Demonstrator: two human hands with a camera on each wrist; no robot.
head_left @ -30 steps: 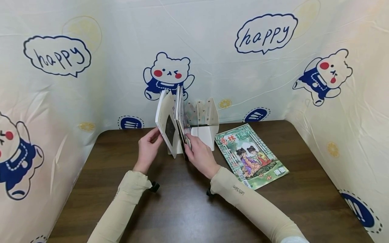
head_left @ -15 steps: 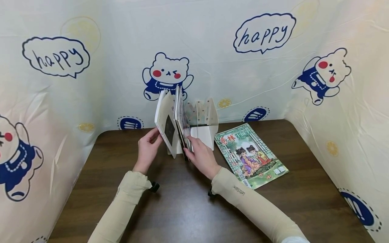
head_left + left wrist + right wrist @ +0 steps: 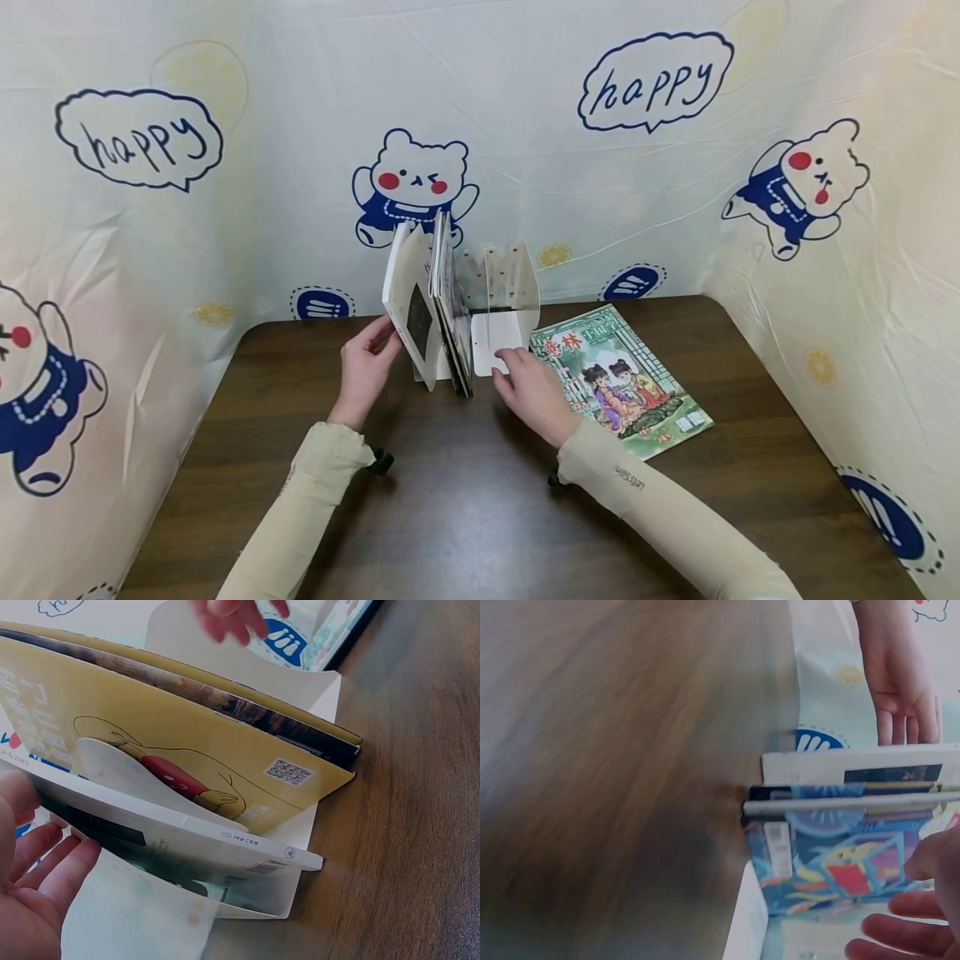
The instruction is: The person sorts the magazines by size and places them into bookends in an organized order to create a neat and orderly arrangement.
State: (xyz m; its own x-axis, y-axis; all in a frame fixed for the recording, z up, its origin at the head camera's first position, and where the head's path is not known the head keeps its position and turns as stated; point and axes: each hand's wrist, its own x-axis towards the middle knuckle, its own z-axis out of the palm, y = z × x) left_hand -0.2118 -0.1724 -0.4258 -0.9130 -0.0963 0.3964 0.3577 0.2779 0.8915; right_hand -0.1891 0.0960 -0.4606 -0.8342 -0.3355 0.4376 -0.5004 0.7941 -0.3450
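Observation:
In the head view, my left hand (image 3: pixel 364 371) pinches the near edge of a white book (image 3: pixel 395 283), standing tilted at the left of a white book rack (image 3: pixel 501 329). The left wrist view has my thumb on its spine and my fingers beneath it. Several thin books (image 3: pixel 450 321) stand together right of it; one has a yellow cover (image 3: pixel 210 750), another a blue picture cover (image 3: pixel 840 862). My right hand (image 3: pixel 536 392) hovers by the rack's right section, fingers loosely bent, apart from the books and holding nothing.
A green magazine (image 3: pixel 637 392) with two drawn children lies flat on the brown table (image 3: pixel 450 517), right of the rack and partly behind my right wrist. A printed curtain (image 3: pixel 285 125) surrounds the table's back and sides.
My right hand has let go of the thin books and moved right, toward the magazine. The left hand and the white book have stayed in place.

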